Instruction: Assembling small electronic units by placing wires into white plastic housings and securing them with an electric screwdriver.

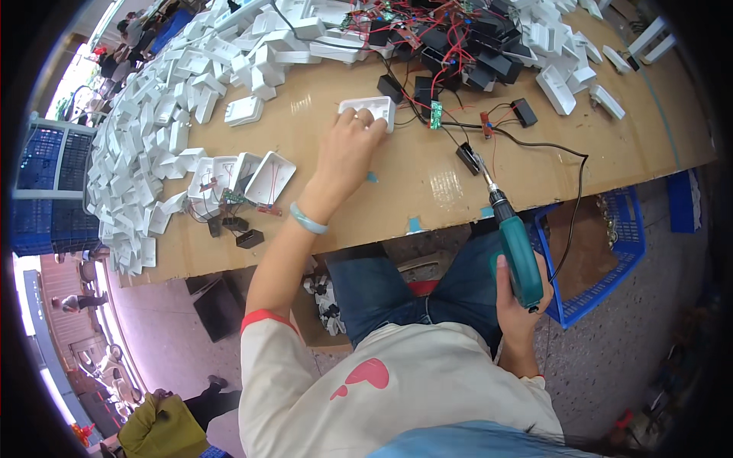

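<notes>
My left hand (351,149), a pale bangle on its wrist, has its fingers curled over the near edge of a shallow white plastic case (386,109). That case lies on the cardboard-covered table, and my fingers hide part of its inside. In my right hand (510,301) is a teal soldering gun (519,252) with a black collar and thin metal tip. The tip points away from me, beside a small black box (467,159) with wires. Just beyond are a small green circuit board (436,114), a reddish board (486,125) and another black box (524,113).
White cases (156,145) pile up along the left and far side. A heap of black boxes with red wires (466,46) sits at the back. Wired cases (271,179) lie left of my arm. A black cord (584,179) crosses the table edge above a blue crate (634,252).
</notes>
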